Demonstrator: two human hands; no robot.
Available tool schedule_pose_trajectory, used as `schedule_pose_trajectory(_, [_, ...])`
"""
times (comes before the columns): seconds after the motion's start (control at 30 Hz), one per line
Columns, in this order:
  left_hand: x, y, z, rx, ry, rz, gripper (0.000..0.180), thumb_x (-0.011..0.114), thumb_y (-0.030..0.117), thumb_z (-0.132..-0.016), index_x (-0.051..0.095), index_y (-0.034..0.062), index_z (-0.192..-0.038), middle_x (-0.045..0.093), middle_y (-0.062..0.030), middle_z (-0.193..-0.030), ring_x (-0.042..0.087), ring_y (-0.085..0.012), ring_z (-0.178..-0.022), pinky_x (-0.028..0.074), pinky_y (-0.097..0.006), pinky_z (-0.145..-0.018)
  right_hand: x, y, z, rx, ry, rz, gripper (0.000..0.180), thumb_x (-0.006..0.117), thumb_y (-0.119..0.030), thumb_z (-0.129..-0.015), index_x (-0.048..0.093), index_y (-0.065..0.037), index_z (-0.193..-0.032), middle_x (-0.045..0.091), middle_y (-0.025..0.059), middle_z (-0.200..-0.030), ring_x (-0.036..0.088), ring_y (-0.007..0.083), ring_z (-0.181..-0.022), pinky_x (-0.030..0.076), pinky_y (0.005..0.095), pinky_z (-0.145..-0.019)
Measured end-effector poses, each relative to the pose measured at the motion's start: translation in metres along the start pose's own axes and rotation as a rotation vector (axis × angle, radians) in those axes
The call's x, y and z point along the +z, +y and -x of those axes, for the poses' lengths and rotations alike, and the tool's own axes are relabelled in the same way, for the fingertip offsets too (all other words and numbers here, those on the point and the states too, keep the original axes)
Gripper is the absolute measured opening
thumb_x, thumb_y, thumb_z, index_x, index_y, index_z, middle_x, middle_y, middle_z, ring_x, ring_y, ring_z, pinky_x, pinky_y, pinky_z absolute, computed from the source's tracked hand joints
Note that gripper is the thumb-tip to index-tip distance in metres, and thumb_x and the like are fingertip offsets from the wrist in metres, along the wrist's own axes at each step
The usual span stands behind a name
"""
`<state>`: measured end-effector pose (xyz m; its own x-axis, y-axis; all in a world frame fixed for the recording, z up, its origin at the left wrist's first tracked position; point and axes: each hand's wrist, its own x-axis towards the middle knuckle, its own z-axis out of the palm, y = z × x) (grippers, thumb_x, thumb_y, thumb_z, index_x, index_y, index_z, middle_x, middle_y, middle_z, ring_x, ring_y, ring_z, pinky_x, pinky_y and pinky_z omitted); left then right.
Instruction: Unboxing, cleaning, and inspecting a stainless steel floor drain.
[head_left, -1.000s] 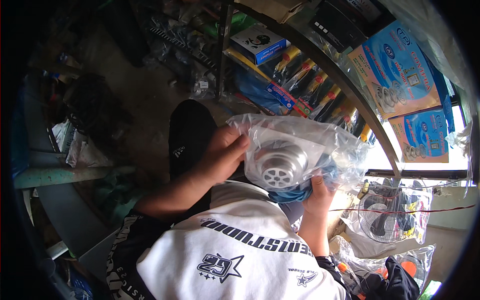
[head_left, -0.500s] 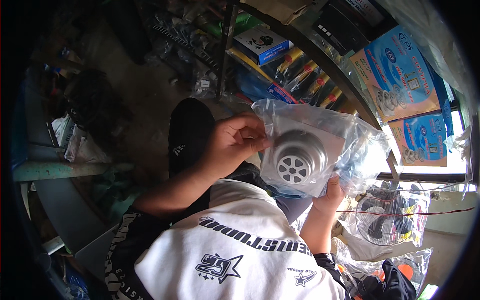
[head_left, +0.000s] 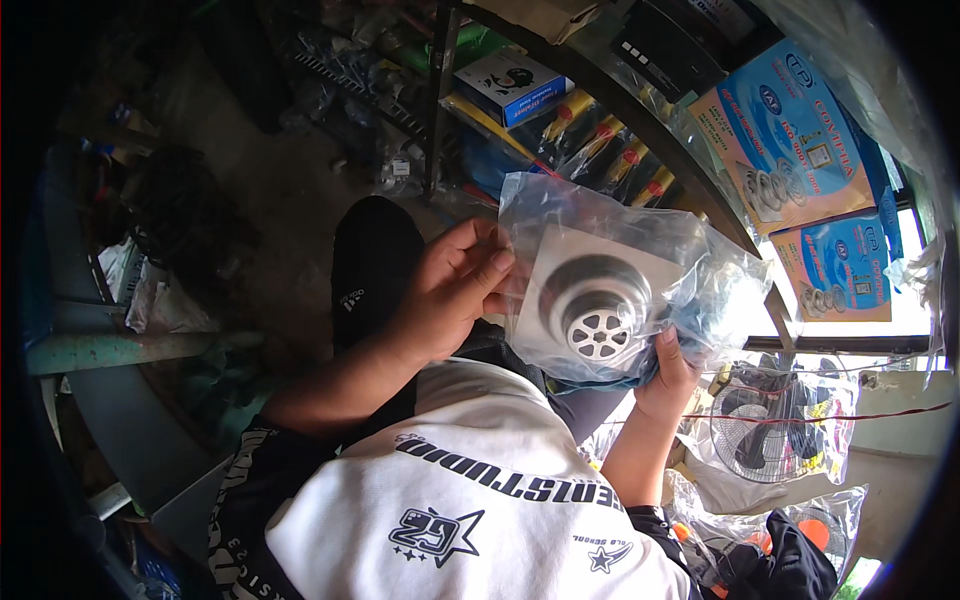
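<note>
while hands (head_left: 462, 290) (head_left: 667, 380) grip the bag (head_left: 715, 255), the drain (head_left: 598, 300) sits between — seemingly inside.

On the dark metal-framed shelf (head_left: 438, 110) we see a white-and-blue box (head_left: 512, 85) near a row of yellow-and-dark packages (head_left: 628, 160). On the dim floor (head_left: 290, 200) we make out clutter too dark to identify.

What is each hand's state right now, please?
Left hand: closed on the clear plastic bag, left edge.
Right hand: closed on that bag, square silver metal drain inside.
</note>
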<state>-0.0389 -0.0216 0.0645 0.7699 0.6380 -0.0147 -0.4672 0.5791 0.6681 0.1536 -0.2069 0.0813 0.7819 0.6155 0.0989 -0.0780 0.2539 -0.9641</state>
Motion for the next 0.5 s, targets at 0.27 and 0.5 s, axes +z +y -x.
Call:
schedule_pose_trajectory(0.27, [-0.002,-0.011,0.004,-0.085,-0.045,0.11,0.017,0.052,0.018,-0.1,0.051,0.0058,-0.112,0.065,-0.0072,-0.099,0.067,-0.0144,-0.086,0.058,-0.033,-0.075,-0.013,-0.003,-0.002,0.008,-0.109,0.012,0.062,0.069,-0.007,-0.083,0.042,0.001,-0.138,0.058,0.0118,-0.124,0.057,0.0244,-0.112,0.044,0.0396,-0.099])
schedule_pose_trajectory(0.5, [-0.013,-0.019,0.005,-0.038,-0.201,0.143,0.029,0.049,0.02,-0.101,0.044,0.0056,-0.126,0.063,-0.0087,-0.105,0.064,-0.0166,-0.1,0.052,-0.035,-0.088,-0.068,0.032,-0.008,-0.053,-0.208,-0.104,0.075,0.075,-0.009,-0.077,0.038,0.0,-0.141,0.051,0.0152,-0.135,0.053,0.0303,-0.122,0.044,0.0468,-0.103])
